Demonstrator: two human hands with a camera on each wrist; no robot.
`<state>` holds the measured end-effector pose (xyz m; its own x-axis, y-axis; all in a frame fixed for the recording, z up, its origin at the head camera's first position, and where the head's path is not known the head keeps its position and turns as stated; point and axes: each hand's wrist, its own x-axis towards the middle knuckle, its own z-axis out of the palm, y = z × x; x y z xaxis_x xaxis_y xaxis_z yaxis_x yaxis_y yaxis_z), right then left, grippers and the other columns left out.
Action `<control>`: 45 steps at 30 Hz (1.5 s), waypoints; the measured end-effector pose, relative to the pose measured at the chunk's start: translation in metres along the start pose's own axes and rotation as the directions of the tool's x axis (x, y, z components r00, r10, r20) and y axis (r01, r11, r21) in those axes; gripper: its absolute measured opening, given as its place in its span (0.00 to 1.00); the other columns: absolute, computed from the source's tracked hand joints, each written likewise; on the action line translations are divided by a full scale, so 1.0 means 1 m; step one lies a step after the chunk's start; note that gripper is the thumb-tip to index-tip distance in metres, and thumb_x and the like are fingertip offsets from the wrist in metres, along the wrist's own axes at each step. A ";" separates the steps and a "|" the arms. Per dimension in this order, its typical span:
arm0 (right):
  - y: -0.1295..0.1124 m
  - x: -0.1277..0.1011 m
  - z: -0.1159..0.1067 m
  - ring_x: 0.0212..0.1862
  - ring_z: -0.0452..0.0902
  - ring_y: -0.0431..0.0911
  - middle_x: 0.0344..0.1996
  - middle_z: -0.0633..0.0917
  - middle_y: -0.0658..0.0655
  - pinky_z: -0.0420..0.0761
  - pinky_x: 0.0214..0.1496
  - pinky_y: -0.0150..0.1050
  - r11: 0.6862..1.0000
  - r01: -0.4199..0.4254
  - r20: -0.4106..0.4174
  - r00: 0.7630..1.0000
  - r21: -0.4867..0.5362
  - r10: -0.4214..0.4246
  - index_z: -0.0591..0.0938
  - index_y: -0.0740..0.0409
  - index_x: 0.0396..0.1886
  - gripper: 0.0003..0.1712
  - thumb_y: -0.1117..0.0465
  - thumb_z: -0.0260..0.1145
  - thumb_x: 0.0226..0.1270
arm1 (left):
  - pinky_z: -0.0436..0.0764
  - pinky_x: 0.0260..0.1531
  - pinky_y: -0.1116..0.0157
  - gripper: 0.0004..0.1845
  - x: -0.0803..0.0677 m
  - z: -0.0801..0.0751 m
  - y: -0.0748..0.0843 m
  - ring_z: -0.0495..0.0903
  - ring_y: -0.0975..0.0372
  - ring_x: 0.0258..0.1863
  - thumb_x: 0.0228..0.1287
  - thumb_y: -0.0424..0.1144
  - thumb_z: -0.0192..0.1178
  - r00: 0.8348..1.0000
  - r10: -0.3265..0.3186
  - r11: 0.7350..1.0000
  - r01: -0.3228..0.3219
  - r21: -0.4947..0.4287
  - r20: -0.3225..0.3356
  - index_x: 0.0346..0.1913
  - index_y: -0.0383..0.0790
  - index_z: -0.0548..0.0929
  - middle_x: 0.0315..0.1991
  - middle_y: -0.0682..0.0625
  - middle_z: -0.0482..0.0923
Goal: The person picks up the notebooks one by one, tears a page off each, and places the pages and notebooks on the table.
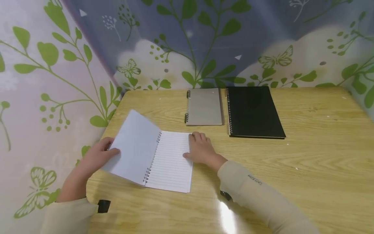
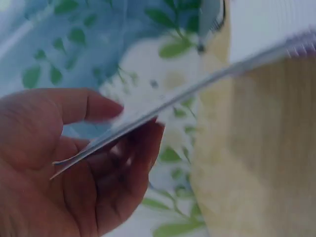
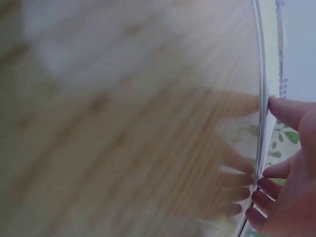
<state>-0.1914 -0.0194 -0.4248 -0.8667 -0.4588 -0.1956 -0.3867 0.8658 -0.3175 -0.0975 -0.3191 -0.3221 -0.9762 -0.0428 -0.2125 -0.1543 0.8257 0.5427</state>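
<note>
An open spiral notebook [image 1: 169, 159] with lined white pages lies near the table's left front. My left hand [image 1: 97, 156] pinches its lifted cover [image 1: 134, 146] at the outer edge, thumb on top and fingers beneath. The left wrist view shows that cover's thin edge [image 2: 163, 106] between my thumb and fingers. My right hand [image 1: 201, 148] rests flat on the right edge of the lined page, fingers straight. In the right wrist view the fingertips [image 3: 266, 190] press against the page edge.
A small grey spiral notebook [image 1: 204, 106] and a larger black spiral notebook [image 1: 252, 111] lie shut side by side at the back of the wooden table [image 1: 306, 156]. Leaf-patterned walls [image 1: 43, 81] close in the left and far sides.
</note>
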 end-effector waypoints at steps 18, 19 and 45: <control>-0.003 0.005 0.001 0.68 0.49 0.55 0.69 0.54 0.59 0.57 0.67 0.51 0.999 0.003 0.025 1.000 -0.044 -0.002 0.53 0.61 0.71 0.47 0.35 0.53 0.63 | 0.71 0.33 0.59 0.33 0.024 0.035 -0.085 0.71 0.51 0.33 0.57 0.55 0.57 0.946 -0.317 0.929 0.297 0.219 0.063 0.44 0.23 0.69 0.36 0.34 0.73; -0.003 0.005 0.001 0.68 0.49 0.55 0.69 0.54 0.59 0.57 0.67 0.51 0.999 0.002 0.026 1.000 -0.047 -0.001 0.53 0.60 0.71 0.47 0.36 0.53 0.63 | 0.72 0.33 0.59 0.33 0.024 0.035 -0.084 0.71 0.51 0.34 0.57 0.55 0.57 0.945 -0.320 0.929 0.300 0.218 0.063 0.44 0.22 0.69 0.37 0.33 0.73; -0.011 0.011 -0.009 0.65 0.55 0.55 0.65 0.62 0.59 0.62 0.64 0.51 0.999 0.029 -0.058 0.998 -0.016 -0.030 0.69 0.58 0.63 0.33 0.46 0.61 0.62 | 0.51 0.63 0.39 0.34 0.080 0.077 -0.018 0.43 0.34 0.68 0.66 0.51 0.50 0.983 0.056 0.927 -0.116 0.358 0.175 0.72 0.49 0.52 0.71 0.32 0.42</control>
<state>-0.1989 -0.0325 -0.4152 -0.8718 -0.4719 -0.1319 -0.4164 0.8553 -0.3083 -0.1610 -0.2939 -0.4117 -0.9415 0.1022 -0.3210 0.0247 0.9713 0.2368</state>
